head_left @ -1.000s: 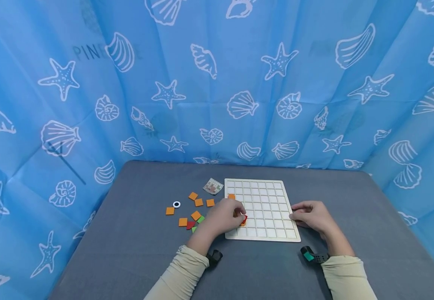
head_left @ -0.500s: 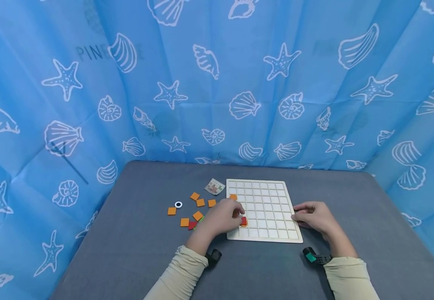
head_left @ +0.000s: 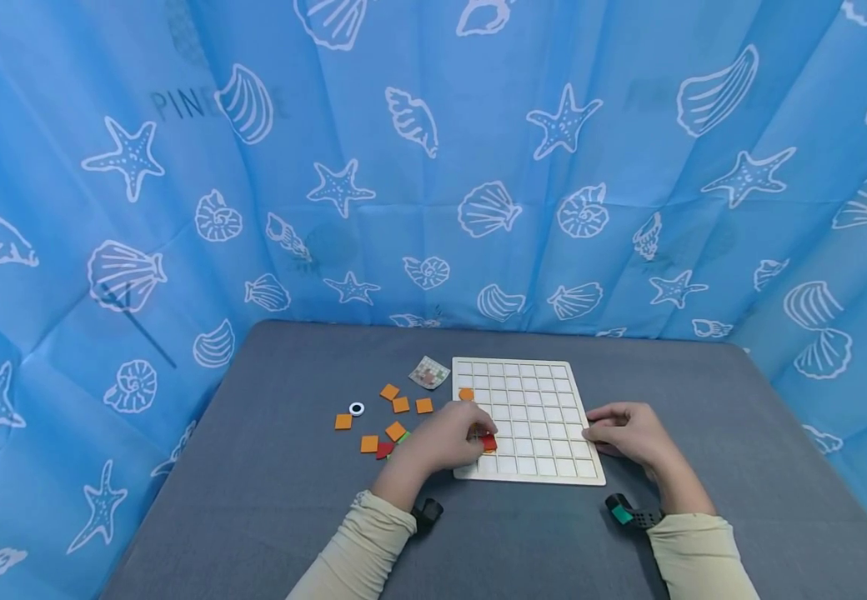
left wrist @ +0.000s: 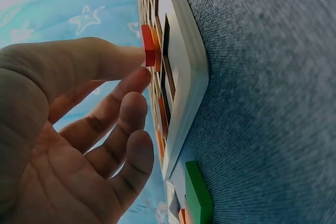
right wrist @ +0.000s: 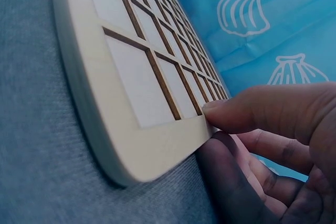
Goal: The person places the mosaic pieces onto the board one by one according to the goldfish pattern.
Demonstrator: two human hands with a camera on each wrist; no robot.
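My left hand point(head_left: 448, 435) is over the left part of a white grid board point(head_left: 546, 477). Its thumb and index finger pinch a small red tile point(left wrist: 148, 45), which overlaps an orange tile point(left wrist: 157, 51) at the board's surface. The other fingers are bent loosely above the board in the left wrist view. At the board's right edge, my right hand point(head_left: 628, 433) grips the rim, thumb point(right wrist: 220, 115) on top and fingers at the side and below. Another orange tile point(head_left: 466, 393) lies in a square near the board's upper left.
Several loose orange tiles point(head_left: 369, 444) lie left of the board, with a red piece point(head_left: 384, 451) and a green piece point(left wrist: 198, 192). A white ring-shaped piece point(head_left: 357, 409) and a small patterned card point(head_left: 429, 372) are behind them. A blue shell-print curtain point(head_left: 418, 225) hangs behind the grey table point(head_left: 268, 500).
The red tile, tilted in my left fingers at first, now lies flatter over the orange tile. My left index finger lifted away and has come back down to it. My right hand keeps its grip.
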